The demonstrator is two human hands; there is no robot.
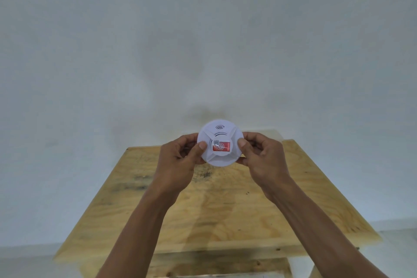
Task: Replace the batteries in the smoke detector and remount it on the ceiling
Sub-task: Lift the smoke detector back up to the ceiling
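Both grips are closed on the white round smoke detector: the left hand pinches its left rim, thumb on the face, and the right hand pinches its right rim likewise. Detector is held in the air above the plywood desk, before a pale wall. A red battery with a silver terminal shows in its centre recess.

White smoke detector, red label, tan streaked plywood.
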